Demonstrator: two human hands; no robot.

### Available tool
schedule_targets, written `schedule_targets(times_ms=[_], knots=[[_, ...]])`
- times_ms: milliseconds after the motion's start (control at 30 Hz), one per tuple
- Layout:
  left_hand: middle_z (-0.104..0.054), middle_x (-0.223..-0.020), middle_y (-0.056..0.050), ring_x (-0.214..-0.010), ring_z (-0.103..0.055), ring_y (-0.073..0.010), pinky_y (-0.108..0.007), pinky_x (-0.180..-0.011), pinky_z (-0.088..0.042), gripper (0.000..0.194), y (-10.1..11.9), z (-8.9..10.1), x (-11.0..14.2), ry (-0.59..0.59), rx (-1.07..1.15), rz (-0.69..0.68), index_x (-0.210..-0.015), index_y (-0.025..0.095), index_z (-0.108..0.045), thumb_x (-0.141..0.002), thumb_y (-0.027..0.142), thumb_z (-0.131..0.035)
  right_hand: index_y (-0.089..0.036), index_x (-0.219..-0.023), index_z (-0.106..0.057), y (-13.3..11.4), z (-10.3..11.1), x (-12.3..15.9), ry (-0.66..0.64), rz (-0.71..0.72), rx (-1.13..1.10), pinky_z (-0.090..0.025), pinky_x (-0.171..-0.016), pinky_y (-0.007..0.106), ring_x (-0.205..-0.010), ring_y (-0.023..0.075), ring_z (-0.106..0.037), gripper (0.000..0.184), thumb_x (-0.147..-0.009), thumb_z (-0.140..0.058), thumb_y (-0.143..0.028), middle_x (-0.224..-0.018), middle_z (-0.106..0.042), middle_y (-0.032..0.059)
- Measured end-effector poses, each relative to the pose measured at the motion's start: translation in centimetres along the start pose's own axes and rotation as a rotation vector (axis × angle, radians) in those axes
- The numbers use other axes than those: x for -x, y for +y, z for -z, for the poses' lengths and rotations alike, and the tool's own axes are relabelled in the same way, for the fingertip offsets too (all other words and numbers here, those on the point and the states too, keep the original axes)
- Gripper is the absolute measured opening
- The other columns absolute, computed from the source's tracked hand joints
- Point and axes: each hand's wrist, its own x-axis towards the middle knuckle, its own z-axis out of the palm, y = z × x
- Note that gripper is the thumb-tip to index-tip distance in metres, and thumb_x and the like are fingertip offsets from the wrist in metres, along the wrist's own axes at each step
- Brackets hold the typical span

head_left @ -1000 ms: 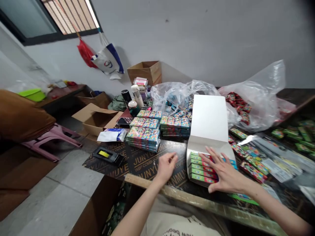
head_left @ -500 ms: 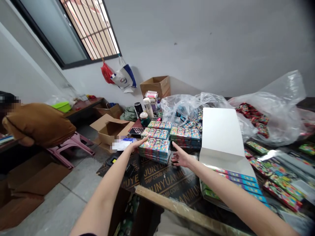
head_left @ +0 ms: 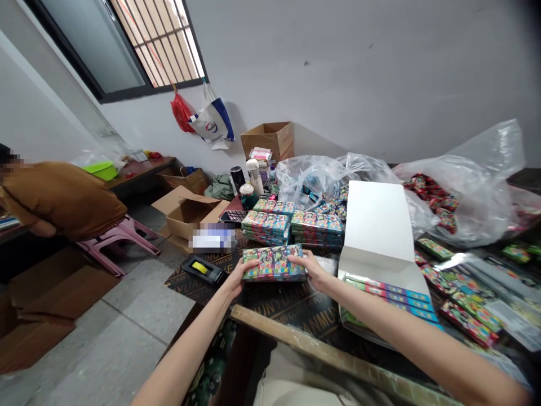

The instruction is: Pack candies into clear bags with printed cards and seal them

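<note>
My left hand (head_left: 238, 276) and my right hand (head_left: 310, 269) grip the two ends of a stack of colourful flat packs (head_left: 274, 263), held just above the dark printed board (head_left: 270, 304). Behind it stand more stacks of the same packs (head_left: 291, 224). To the right lies an open white box (head_left: 377, 242) with its lid raised; rows of green and blue packs (head_left: 393, 296) fill it, and my right forearm passes over its front edge.
Clear plastic bags (head_left: 460, 186) of small packets lie at the back and right. A black tape dispenser (head_left: 203, 269), bottles (head_left: 249, 180) and cardboard boxes (head_left: 186, 208) sit left of the stacks. A person in a brown top (head_left: 59, 197) sits at far left by a pink stool (head_left: 122, 237).
Both hands reached out to the nearest stack of packs, closed on its ends and drew it toward me. A second ago the right hand lay on the packs in the white box.
</note>
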Motion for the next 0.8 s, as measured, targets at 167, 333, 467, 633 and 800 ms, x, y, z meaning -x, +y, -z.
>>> schedule_targets(times_ms=[167,333,467,633,800], knots=[[-0.036,-0.137,-0.008,-0.124,-0.037,-0.0265,-0.039,-0.101,-0.032,0.102,-1.8,0.4,0.5,-0.076,-0.075,-0.344,-0.137,0.025,-0.018,-0.053,0.032,-0.075,-0.025,-0.139,0.006,-0.7,3.7,1.1,-0.145,0.326,0.583,-0.02,-0.101,0.048,-0.13,0.0299,-0.022,0.127,-0.045,-0.075,-0.05,-0.14,-0.023,0.0154],[-0.011,-0.145,-0.013,-0.133,-0.016,-0.0283,-0.045,-0.108,-0.01,0.128,-4.2,0.2,-0.3,-0.227,-0.428,-0.459,-0.139,0.025,0.005,-0.045,0.032,-0.081,-0.028,-0.14,-0.004,-1.6,5.0,1.1,-0.242,0.438,1.205,0.0,-0.096,0.061,-0.131,0.0413,0.002,0.124,-0.041,-0.072,-0.06,-0.146,-0.003,0.0182],[-0.007,-0.146,-0.014,-0.134,-0.005,-0.032,-0.049,-0.107,-0.005,0.133,-5.1,-0.1,-1.1,-0.25,-0.604,-0.462,-0.139,0.024,0.005,-0.039,0.036,-0.082,-0.03,-0.14,-0.008,-2.3,2.9,0.2,-0.322,0.511,1.282,-0.005,-0.095,0.06,-0.124,0.0407,-0.022,0.119,-0.043,-0.068,-0.065,-0.138,-0.025,0.0188],[-0.008,-0.146,-0.014,-0.133,-0.002,-0.0332,-0.051,-0.107,-0.001,0.136,-5.9,-0.6,-2.2,-0.231,-0.713,-0.436,-0.139,0.023,0.004,-0.034,0.031,-0.083,-0.03,-0.139,-0.014,-1.9,-0.4,-0.2,-0.232,0.484,1.346,-0.02,-0.089,0.053,-0.106,0.0367,-0.037,0.117,-0.042,-0.071,-0.06,-0.124,-0.038,0.0166],[-0.03,-0.138,-0.013,-0.126,-0.03,-0.0314,-0.047,-0.105,-0.019,0.121,-3.0,-1.5,-1.7,-0.15,-0.547,-0.41,-0.139,0.022,-0.009,-0.04,0.025,-0.079,-0.033,-0.139,-0.011,-2.5,-1.6,1.0,-0.107,0.421,1.248,-0.026,-0.085,0.046,-0.1,0.0323,-0.039,0.116,-0.043,-0.075,-0.05,-0.112,-0.041,0.0108]])
